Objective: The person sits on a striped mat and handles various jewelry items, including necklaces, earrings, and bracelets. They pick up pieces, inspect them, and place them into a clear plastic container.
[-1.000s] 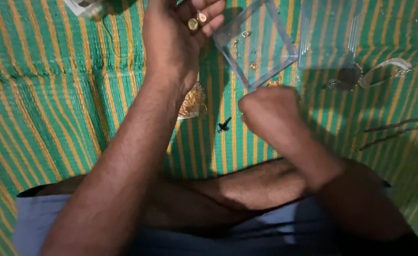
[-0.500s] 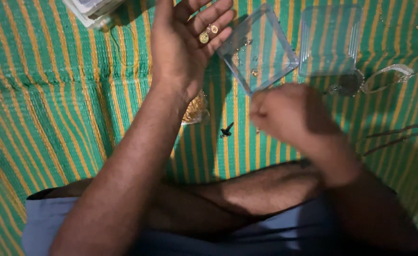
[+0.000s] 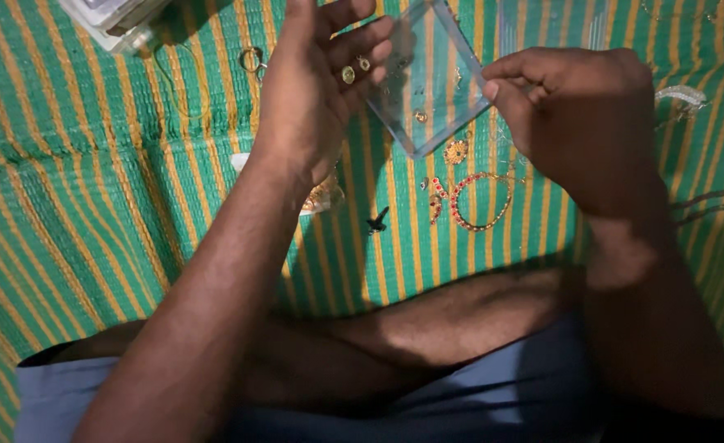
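Green-and-yellow striped mat [image 3: 91, 189]; open left hand [image 3: 312, 90] with 2 small gold pieces [image 3: 355, 70]; right hand [image 3: 579, 115] pinching 1 clear plastic lid [image 3: 427, 78].

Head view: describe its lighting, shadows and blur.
Head view: warm, dim light; the left hand throws a soft shadow over the striped mat; the clear plastic box shows pale glare; lap and forearms lie dark; the right hand looks slightly soft.

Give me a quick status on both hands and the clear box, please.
Left hand open, palm up, small gold pieces on its fingers. Right hand pinching edge of the clear plastic box, tilted above striped mat. Red-and-gold bangle lies beneath.
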